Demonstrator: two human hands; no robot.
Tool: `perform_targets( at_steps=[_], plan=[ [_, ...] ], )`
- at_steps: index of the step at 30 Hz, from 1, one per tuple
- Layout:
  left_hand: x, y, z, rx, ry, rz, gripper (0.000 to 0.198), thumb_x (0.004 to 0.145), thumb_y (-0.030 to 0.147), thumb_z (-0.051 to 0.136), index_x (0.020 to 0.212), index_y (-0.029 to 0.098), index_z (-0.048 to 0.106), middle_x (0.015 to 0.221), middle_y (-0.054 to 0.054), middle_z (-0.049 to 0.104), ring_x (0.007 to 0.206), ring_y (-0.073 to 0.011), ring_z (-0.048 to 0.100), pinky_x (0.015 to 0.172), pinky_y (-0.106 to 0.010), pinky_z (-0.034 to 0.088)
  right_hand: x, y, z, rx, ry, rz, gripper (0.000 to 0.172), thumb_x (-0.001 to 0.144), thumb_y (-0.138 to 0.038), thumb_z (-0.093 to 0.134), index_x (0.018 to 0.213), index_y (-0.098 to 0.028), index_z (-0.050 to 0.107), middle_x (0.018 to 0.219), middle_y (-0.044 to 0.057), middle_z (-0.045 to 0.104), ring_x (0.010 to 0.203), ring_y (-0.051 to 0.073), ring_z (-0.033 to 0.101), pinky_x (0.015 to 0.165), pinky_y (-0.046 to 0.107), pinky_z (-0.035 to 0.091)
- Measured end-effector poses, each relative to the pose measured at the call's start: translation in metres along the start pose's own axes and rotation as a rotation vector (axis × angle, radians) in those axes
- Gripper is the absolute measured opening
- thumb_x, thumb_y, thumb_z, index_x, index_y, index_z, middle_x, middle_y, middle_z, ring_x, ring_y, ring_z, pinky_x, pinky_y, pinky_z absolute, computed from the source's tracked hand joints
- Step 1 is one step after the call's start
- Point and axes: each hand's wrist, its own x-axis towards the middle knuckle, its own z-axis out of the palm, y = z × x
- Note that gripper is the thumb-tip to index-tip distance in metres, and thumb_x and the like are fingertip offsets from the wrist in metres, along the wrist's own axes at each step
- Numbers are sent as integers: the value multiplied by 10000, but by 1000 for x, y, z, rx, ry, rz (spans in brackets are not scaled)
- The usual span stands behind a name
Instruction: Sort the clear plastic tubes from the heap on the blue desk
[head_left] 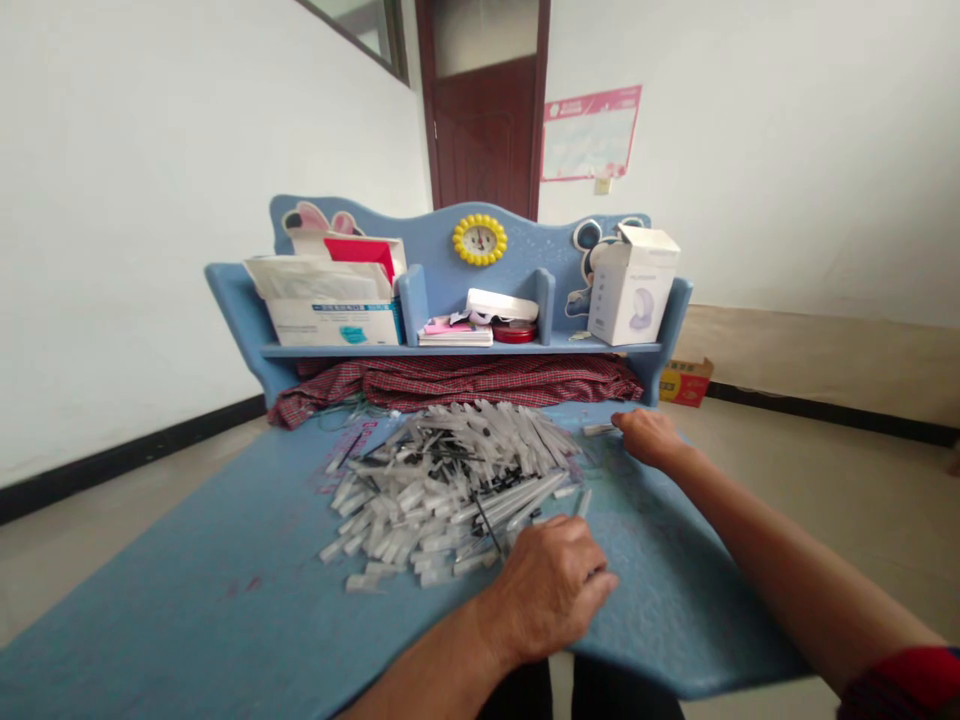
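Note:
A heap of translucent plastic tubes point(420, 515), which look like pen barrels and caps, lies on the blue desk. Thin black rods point(487, 525) are mixed among them. At the heap's near right edge is my left hand point(556, 580), closed with its fingers curled under; what they hold, if anything, is hidden. My right hand point(649, 437) is reached out to the far right of the desk. Its fingers are pinched together at the end of a short translucent tube point(598, 430), with a small dark bit at the fingertips.
Behind the heap, a red checked cloth point(465, 382) lies bunched under the desk's shelf point(465, 350). The shelf carries a mask box point(334, 315), booklets point(455, 333), a red round tin point(515, 332) and a white carton point(634, 290). A yellow flower clock point(480, 240) is mounted above.

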Motion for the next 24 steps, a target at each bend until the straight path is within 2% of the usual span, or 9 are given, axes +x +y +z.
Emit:
perform_targets(
  at_steps=[5,10,13,18,24],
  plan=[
    [-1,3,-1,55,-11,34,215,831,262,522,665,150,602,676,-24,565,671,-144,535,630,-255,394,-21,-7,-6,68,16,-23,269,820,-218,454,1020,-157,624,928,156,658,872,247,617,688,301,414],
    [-1,1,0,54,-3,54,233,839,259,512,648,153,594,656,-21,555,660,-141,526,624,-258,388,-61,-30,-17,208,17,-189,229,812,-261,477,965,-244,646,851,39,686,805,159,623,656,218,387],
    [-1,-1,1,50,8,69,237,839,256,514,642,152,594,655,-23,560,673,-146,529,635,-263,392,-79,-45,-20,322,7,-254,205,806,-297,483,868,-231,666,762,29,688,716,152,624,602,215,376],
    [0,-1,2,25,20,81,195,817,242,544,662,146,613,674,-29,575,682,-144,530,637,-258,398,-84,-64,-21,318,-9,-95,428,813,-501,413,725,-178,679,744,110,690,718,226,638,572,262,388],
    [0,0,1,-18,70,83,214,822,214,524,635,150,606,658,-26,575,667,-134,529,610,-244,399,-78,-69,-21,394,-92,-46,349,771,-435,465,722,-170,687,763,117,697,719,226,639,569,266,411]
  ],
)
